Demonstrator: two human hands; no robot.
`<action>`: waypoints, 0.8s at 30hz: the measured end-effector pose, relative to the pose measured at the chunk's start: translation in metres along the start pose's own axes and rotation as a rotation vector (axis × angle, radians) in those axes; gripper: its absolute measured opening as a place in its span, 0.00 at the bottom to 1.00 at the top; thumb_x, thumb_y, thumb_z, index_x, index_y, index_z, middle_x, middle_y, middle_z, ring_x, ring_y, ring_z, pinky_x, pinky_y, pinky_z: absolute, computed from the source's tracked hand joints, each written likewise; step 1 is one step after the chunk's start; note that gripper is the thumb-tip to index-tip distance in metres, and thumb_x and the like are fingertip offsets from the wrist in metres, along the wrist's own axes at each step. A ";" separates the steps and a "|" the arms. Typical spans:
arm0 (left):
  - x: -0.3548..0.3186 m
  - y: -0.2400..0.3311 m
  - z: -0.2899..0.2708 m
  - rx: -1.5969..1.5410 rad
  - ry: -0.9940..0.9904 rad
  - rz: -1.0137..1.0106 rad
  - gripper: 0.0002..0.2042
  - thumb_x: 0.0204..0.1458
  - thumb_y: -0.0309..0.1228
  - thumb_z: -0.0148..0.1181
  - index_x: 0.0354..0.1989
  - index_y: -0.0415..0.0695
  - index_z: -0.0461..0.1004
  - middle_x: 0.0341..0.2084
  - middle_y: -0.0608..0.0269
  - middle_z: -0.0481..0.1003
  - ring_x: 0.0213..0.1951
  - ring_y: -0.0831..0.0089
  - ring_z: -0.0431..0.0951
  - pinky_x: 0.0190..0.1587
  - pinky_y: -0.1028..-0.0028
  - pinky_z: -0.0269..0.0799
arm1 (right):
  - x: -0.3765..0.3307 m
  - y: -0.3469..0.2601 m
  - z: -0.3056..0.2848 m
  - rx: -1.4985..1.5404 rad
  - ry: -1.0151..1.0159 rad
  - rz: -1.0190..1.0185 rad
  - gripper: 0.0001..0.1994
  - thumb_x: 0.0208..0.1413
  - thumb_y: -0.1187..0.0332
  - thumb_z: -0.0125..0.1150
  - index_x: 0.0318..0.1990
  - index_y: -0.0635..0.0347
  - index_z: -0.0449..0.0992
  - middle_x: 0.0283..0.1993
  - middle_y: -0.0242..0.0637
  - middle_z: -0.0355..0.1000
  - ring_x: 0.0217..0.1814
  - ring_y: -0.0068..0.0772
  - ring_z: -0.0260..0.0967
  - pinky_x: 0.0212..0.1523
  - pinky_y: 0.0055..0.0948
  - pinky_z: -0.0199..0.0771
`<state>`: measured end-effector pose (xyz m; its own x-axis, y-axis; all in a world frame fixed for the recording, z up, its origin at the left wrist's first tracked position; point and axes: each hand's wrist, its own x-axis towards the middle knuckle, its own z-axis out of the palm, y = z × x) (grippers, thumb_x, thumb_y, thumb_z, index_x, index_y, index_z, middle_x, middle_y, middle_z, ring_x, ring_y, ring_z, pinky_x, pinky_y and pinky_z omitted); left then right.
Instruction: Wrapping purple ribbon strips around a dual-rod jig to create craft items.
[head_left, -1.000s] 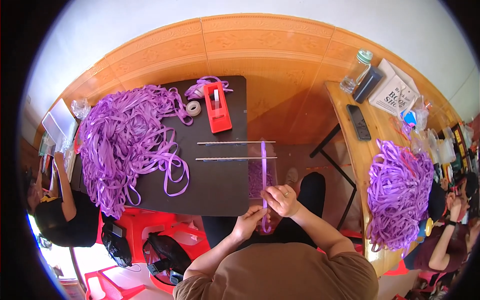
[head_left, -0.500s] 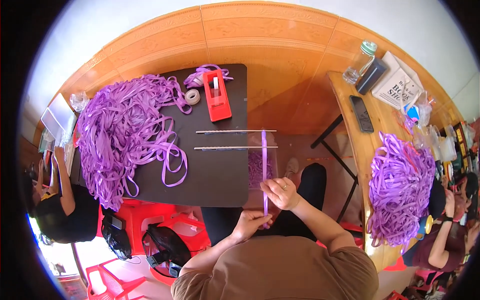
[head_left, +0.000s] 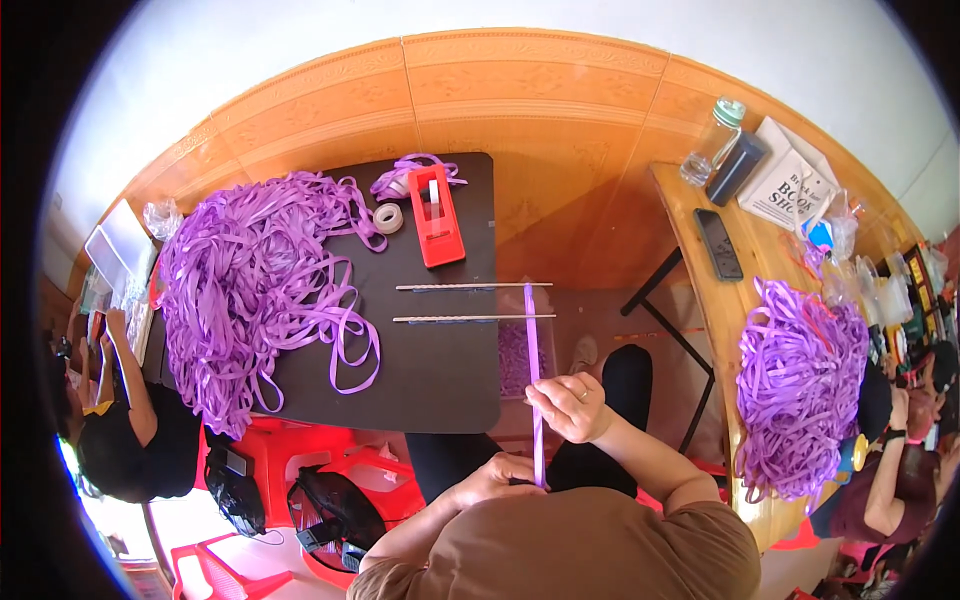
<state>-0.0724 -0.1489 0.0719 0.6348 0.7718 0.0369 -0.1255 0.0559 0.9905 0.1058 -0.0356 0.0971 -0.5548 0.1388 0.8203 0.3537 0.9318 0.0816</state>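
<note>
A narrow purple ribbon (head_left: 532, 345) runs taut from two thin parallel rods, the far rod (head_left: 470, 287) and the near rod (head_left: 470, 319), toward my body. Both rods stick out past the right edge of the dark table (head_left: 440, 385). My right hand (head_left: 573, 406) pinches the ribbon partway along. Close to my shirt, my left hand (head_left: 498, 476) is closed on the ribbon's lower part; its fingertips are partly hidden.
A big heap of purple ribbon (head_left: 250, 280) covers the table's left side. Behind the rods stand a red tape dispenser (head_left: 437, 220) and a tape roll (head_left: 388, 217). The wooden table (head_left: 690, 220) at right holds another ribbon pile (head_left: 800, 390), a phone (head_left: 718, 243) and a bottle (head_left: 711, 145).
The whole scene sits slightly lower in the picture. My left hand is a little farther from my right along the ribbon, which both hands keep holding.
</note>
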 end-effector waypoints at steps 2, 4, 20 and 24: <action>0.001 -0.002 -0.001 0.020 0.016 -0.027 0.04 0.49 0.23 0.63 0.33 0.37 0.79 0.28 0.58 0.79 0.33 0.73 0.78 0.37 0.76 0.71 | 0.014 0.003 -0.004 0.044 0.040 0.041 0.15 0.36 0.74 0.68 0.36 0.63 0.78 0.36 0.36 0.73 0.29 0.28 0.68 0.24 0.25 0.60; 0.005 -0.016 -0.005 0.112 0.068 0.004 0.07 0.51 0.23 0.62 0.38 0.37 0.78 0.29 0.60 0.78 0.34 0.75 0.77 0.38 0.76 0.71 | 0.031 0.011 -0.009 0.140 0.027 0.117 0.13 0.38 0.75 0.65 0.36 0.63 0.78 0.34 0.36 0.72 0.27 0.28 0.68 0.24 0.26 0.60; 0.105 -0.083 -0.028 0.008 0.689 0.001 0.17 0.58 0.28 0.54 0.56 0.38 0.67 0.39 0.62 0.76 0.38 0.80 0.73 0.43 0.80 0.69 | 0.076 0.180 0.066 1.128 -0.247 1.227 0.08 0.53 0.65 0.63 0.26 0.57 0.80 0.24 0.26 0.74 0.24 0.13 0.63 0.23 0.16 0.56; 0.132 -0.094 -0.043 0.149 0.919 0.108 0.17 0.58 0.28 0.54 0.56 0.41 0.67 0.36 0.65 0.75 0.35 0.81 0.71 0.42 0.82 0.67 | 0.059 0.184 0.088 1.169 -0.321 1.396 0.08 0.53 0.64 0.64 0.27 0.57 0.80 0.25 0.27 0.76 0.24 0.14 0.66 0.24 0.15 0.60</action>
<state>-0.0090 -0.0250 -0.0219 -0.2340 0.9694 0.0735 -0.0096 -0.0779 0.9969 0.0718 0.1736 0.1112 -0.5068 0.8389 -0.1982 0.0648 -0.1923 -0.9792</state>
